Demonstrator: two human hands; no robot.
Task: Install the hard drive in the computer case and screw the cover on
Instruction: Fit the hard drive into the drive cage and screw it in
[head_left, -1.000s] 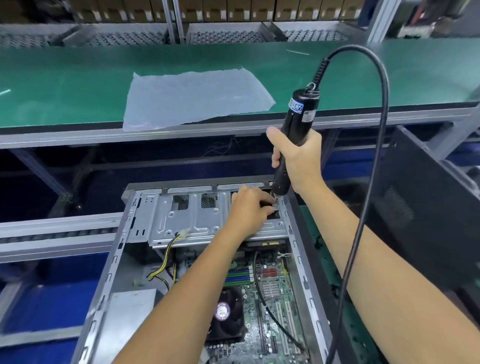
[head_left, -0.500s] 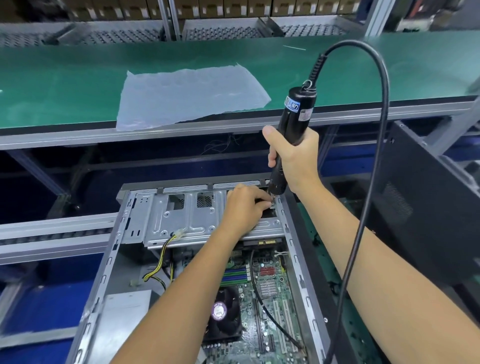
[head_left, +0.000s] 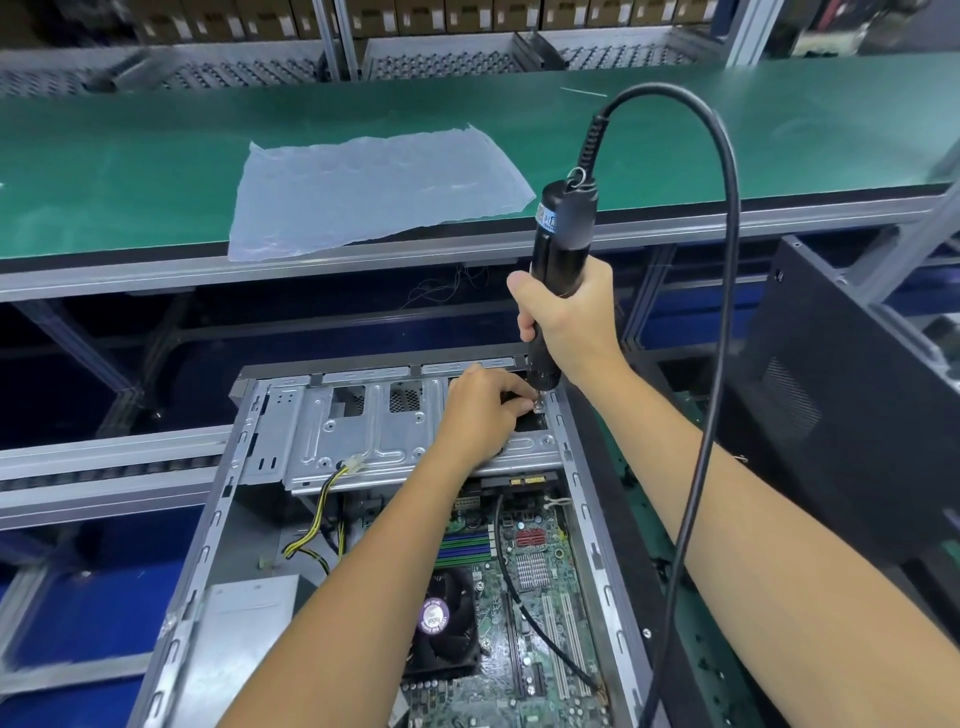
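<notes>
An open computer case (head_left: 208, 561) lies in front of me with its motherboard (head_left: 524, 597) showing. A silver drive cage (head_left: 363, 436) spans its far end. My right hand (head_left: 566, 322) grips a black electric screwdriver (head_left: 563, 239) held nearly upright, its tip down at the cage's far right corner. My left hand (head_left: 480, 415) rests on the cage, fingers pinched at the tip, apparently steadying a small screw (head_left: 538, 404). The hard drive's edge (head_left: 519, 480) shows under the cage. A dark side cover (head_left: 841, 426) leans at the right.
The screwdriver's thick black cable (head_left: 722, 364) loops over my right forearm. A clear plastic sheet (head_left: 374, 192) lies on the green bench behind the case. A yellow-and-black power lead (head_left: 327, 499) hangs from the cage. A CPU fan (head_left: 441, 629) sits in the case.
My right hand and the screwdriver have shifted slightly and stand a little more upright over the same corner. My left hand stays at the tip.
</notes>
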